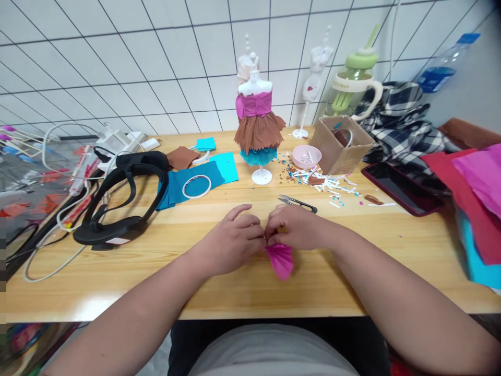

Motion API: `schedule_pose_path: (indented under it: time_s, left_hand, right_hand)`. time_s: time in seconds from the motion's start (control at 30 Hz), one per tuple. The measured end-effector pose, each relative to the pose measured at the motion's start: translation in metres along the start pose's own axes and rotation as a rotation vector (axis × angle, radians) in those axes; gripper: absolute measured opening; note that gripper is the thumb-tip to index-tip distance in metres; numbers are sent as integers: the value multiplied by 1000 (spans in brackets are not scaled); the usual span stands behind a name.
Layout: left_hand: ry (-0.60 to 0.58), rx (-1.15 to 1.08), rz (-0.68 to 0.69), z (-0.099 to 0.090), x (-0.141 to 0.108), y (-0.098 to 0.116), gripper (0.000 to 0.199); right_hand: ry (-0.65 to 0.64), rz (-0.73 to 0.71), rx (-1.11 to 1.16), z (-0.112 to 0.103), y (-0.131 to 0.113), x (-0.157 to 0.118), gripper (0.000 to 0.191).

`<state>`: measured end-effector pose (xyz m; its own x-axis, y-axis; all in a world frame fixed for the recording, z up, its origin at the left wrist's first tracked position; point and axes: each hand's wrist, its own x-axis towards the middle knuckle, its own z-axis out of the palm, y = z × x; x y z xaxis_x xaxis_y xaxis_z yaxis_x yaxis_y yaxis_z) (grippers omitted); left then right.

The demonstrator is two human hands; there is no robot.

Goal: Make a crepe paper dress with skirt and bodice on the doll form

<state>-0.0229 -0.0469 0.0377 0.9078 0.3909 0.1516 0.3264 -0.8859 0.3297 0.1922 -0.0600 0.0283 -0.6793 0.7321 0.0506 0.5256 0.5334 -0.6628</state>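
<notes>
A small pleated magenta piece [281, 261] fans out toward me below my fingertips, near the table's front edge. My right hand [293, 227] pinches its gathered top. Against that same spot rest the fingertips of my left hand [237, 240], its fingers bent and close together; whether they grip the piece too is hidden. Just behind my right hand lie small black-handled snips [303, 202]. Farther back stands a mini dress form [261, 177] wearing a magenta top [258, 104], a brown ragged skirt [259, 133] and a blue ruffle [258, 155].
Blue sheets [176, 180], a white ring [197, 186] and a black headset strap [156, 183] lie left. Scraps [329, 181], a pink bowl [307, 156], a cardboard box [340, 151], a phone [403, 188] and a lidded jug [354, 86] are right. Red material [469, 198] hangs at far right.
</notes>
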Motion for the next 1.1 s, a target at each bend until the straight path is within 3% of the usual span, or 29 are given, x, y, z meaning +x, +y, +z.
schedule_pose_path:
  time_s: [0.17, 0.33, 0.47, 0.57, 0.63, 0.77, 0.97, 1.1]
  left_hand:
    - [48, 204, -74, -1, 3, -6, 21]
    - [62, 307, -130, 4, 6, -6, 24]
    - [103, 206, -291, 10, 10, -4, 19]
    - [214, -46, -445, 11, 11, -6, 14]
    - [291, -347, -585, 9, 10, -7, 13]
    - [322, -1010, -800, 6, 8, -8, 21]
    - [414, -1631, -805, 9, 6, -10, 25]
    - [456, -1731, -804, 10, 5, -14, 24]
  right_hand:
    - [317, 61, -500, 10, -21, 0, 14]
    - [298, -79, -754, 13, -25, 0, 18]
    - [344, -93, -826, 14, -27, 0, 21]
    - [432, -116, -884, 16, -30, 1, 24]
    - [504, -134, -923, 17, -33, 1, 25]
    - [669, -174, -989, 19, -34, -1, 23]
    - [829, -220, -960, 19, -27, -3, 13]
    - [907, -94, -508, 17, -19, 2, 7]
